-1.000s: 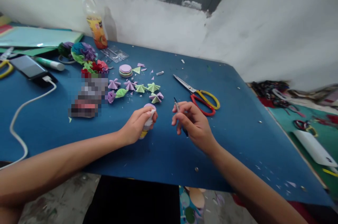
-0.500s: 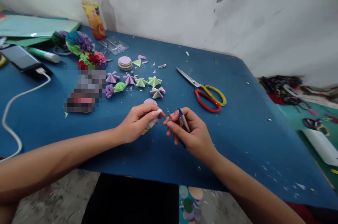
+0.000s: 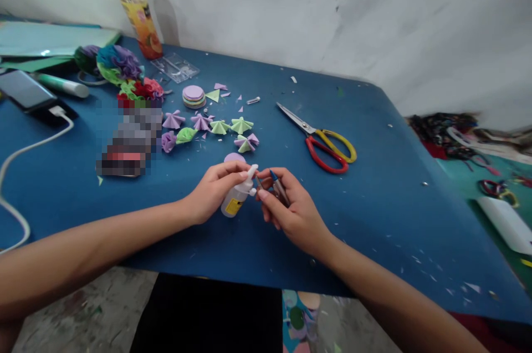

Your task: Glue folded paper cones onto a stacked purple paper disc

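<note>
My left hand [image 3: 220, 187] is closed around the upper part of a small white glue bottle [image 3: 233, 204] with a yellow label, its nozzle tilted up to the right. My right hand [image 3: 291, 203] grips a pen-like tool with a blue tip [image 3: 279, 187] and a thin metal pointed piece, whose kind I cannot make out. Its fingertips are close beside the nozzle. Just behind the left hand lies a lilac paper disc [image 3: 235, 158], partly hidden. Beyond it sit folded lilac pieces [image 3: 173, 119] and green pieces [image 3: 241, 125].
Scissors [image 3: 320, 139] with red and yellow handles lie to the right. Farther back are a stack of paper discs [image 3: 193, 96], fabric flowers [image 3: 120, 62] and a juice bottle [image 3: 141, 26]. A phone [image 3: 27, 90] with a white cable is at left. Scraps dot the blue table [image 3: 394, 198].
The bottle has swung into fuller view, its nozzle now pointing up and its label showing. My right hand has moved slightly left, closer to the nozzle. The view has shifted a little.
</note>
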{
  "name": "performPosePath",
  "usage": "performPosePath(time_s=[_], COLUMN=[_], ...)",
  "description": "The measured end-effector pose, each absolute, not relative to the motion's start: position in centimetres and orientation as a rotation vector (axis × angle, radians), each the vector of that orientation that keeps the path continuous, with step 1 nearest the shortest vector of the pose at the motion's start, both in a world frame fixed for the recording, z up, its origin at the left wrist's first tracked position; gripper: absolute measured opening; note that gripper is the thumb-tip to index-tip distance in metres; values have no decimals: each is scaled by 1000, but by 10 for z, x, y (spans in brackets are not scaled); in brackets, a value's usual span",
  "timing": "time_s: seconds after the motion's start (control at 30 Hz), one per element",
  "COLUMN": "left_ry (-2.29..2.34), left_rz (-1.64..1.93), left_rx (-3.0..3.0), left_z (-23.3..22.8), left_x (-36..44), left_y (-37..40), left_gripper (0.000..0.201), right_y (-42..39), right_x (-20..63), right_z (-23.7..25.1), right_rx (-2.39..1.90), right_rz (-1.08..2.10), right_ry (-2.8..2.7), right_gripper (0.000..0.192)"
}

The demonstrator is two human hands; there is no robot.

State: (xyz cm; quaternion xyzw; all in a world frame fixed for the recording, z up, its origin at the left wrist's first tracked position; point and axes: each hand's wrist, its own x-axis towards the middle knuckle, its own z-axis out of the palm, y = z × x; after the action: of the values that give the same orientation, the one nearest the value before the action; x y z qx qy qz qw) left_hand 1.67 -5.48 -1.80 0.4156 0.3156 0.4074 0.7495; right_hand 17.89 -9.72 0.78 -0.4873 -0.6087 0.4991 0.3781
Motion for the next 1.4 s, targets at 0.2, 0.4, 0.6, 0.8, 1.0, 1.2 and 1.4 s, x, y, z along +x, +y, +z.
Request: performPosePath(time_s=[0.2, 0.4, 0.6, 0.8, 1.0, 1.2, 1.4], left_ry=[699, 682, 655, 606, 587, 659, 729], left_rz=[908, 946, 948, 915, 915, 962, 985], left_rx=[952, 1034, 1041, 1014, 997, 1062, 1097], left_z=[-21, -22, -21, -21, -19, -19, -15], left_x=[17, 16, 16, 18, 19, 16, 17], left_y=[-54, -56, -59, -64, -66, -64, -64], left_gripper=[17, 17, 19, 19, 21, 20, 26], right_y=[-98, -101, -103, -104, -101, -84, -69], right_x=[179, 176, 174, 172, 175, 191, 200], right_z=[5, 6, 2, -1, 4, -4, -10], right_rx=[-1228, -1174, -1143, -1114, -1128, -1376, -1543], right_rz=[1264, 1283, 1283, 1222, 1071, 737, 276], right_ry=[-1541, -1499, -1484, -1510, -1473, -1863, -2269], right_gripper=[19, 19, 19, 18, 19, 22, 26])
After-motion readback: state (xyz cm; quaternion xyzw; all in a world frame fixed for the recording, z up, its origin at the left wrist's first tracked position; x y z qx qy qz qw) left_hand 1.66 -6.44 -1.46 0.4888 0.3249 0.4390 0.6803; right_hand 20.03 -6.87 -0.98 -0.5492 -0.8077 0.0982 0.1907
